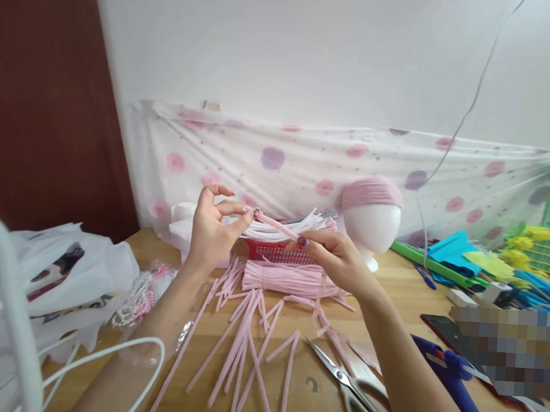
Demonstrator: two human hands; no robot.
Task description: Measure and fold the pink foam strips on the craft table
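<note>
A pink pipe cleaner (278, 224) is stretched between my two hands above the table, sloping down to the right. My left hand (215, 230) pinches its left end between thumb and finger, the other fingers raised. At the right end, my right hand (337, 256) grips it with thumb and fingertips. Below them lies a thick bundle of pink pipe cleaners (282, 277), with several loose pink pipe cleaners (235, 353), some bent, spread toward me. Behind the hands, a red basket (279, 252) holds white stems.
Scissors (339, 375) lie partly open beside my right forearm. A blue glue gun (450, 381) and dark phone (448, 335) are farther right. A white foam head (371, 227) wears a pink band. Plastic bags (79, 281), beads (146, 294) and a white tube (11, 302) occupy the left.
</note>
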